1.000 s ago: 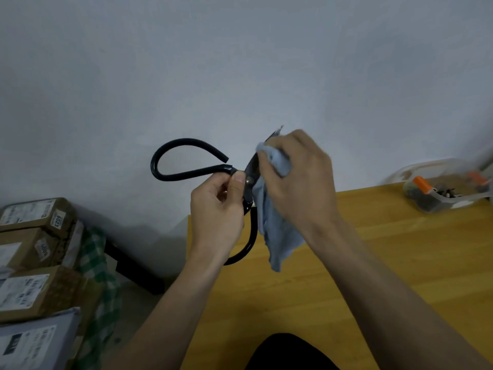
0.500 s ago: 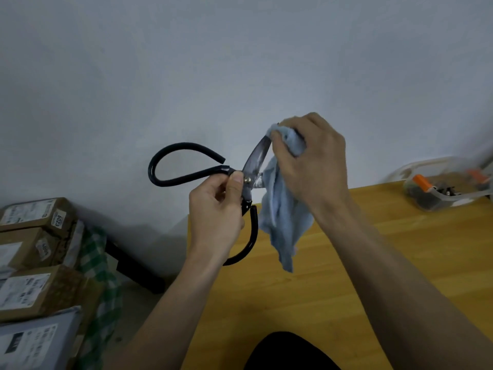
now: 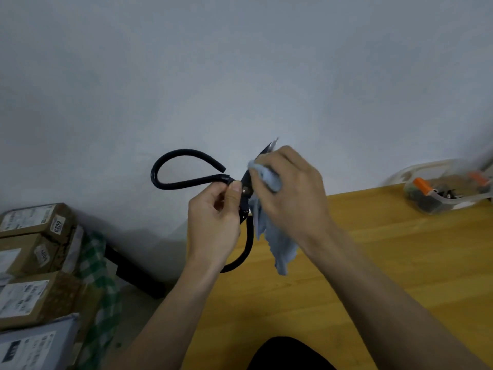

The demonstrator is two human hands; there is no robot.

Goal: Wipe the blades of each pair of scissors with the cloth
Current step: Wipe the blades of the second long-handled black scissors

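Scissors (image 3: pixel 241 194) with big black loop handles are held up in the air above the near-left corner of the wooden surface (image 3: pixel 386 263), in front of a pale wall. Left hand (image 3: pixel 214 217) is closed around them at the pivot, thumb pressed just beside the rivet, so one handle loop sticks out to the left and the other curves down below the wrist. Right hand (image 3: pixel 289 193) is closed on the light blue cloth (image 3: pixel 274 236), pinching a fold of it over the blades low down, close to the pivot; the rest of the cloth hangs loose beneath the palm. Only the blade tips (image 3: pixel 272 145) show, poking out above the right knuckles, and they appear to lie together rather than spread.

Judging by this, the wipe on this pair is mid-stroke: the cloth covers the lower blade, the tips are bare, and whether they are already clean cannot be told. No other scissors show on the surface, so how many pairs are done or left cannot be judged.

Further out, a clear plastic tub (image 3: pixel 437 193) with orange pieces and small dark bits sits at the far right of the surface. Beyond the left edge, cardboard boxes (image 3: pixel 34 252) with labels are stacked beside green checked fabric (image 3: pixel 96 263).
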